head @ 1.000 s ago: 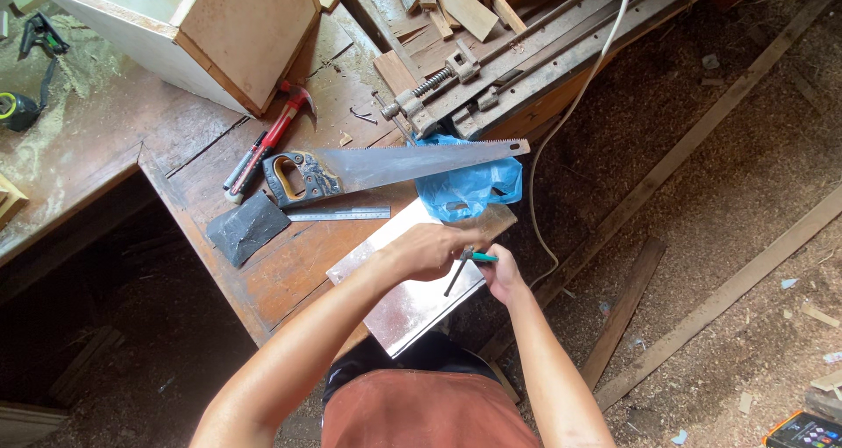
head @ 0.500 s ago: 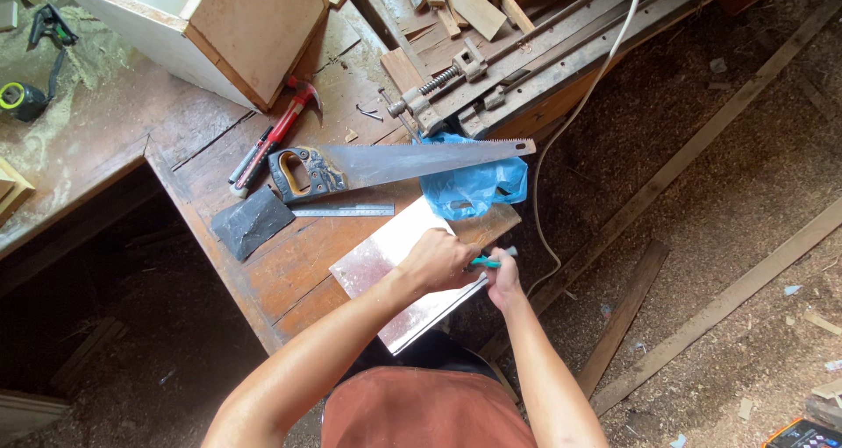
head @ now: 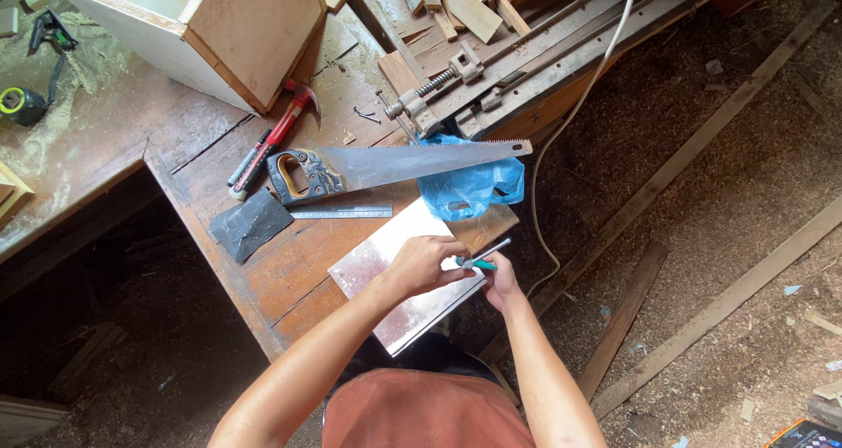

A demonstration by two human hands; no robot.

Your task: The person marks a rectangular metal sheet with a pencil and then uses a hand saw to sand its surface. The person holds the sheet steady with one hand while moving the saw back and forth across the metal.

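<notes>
- Where the bench's near edge meets the person's lap, a pale board [head: 399, 277] lies tilted, its near corner overhanging that edge.
- The left hand [head: 425, 264] rests curled on the board, fingertips closed on the green grip of a screwdriver [head: 482, 259].
- The right hand [head: 500, 281] sits just beyond the board's right edge, fingers curled under the same grip; how tightly, I cannot tell.
- The screwdriver's shaft points up and right, out past the board.
- Just beyond the board lie a steel ruler [head: 342, 212] and, touching the board's far corner, a blue bag [head: 469, 189].
- A handsaw [head: 395, 166] lies across the bench [head: 289, 273] behind these, its blade over the bag.
- Left of the ruler sits a dark slab [head: 248, 224]; a red hammer [head: 272, 141] lies farther back, near the saw handle.
- A vise [head: 434, 84] and a box [head: 210, 27] stand at the far side.
- A white cable [head: 570, 124] hangs off the right edge.
- Open bench shows left of the board; right of it is sawdust floor with loose slats [head: 627, 325].
</notes>
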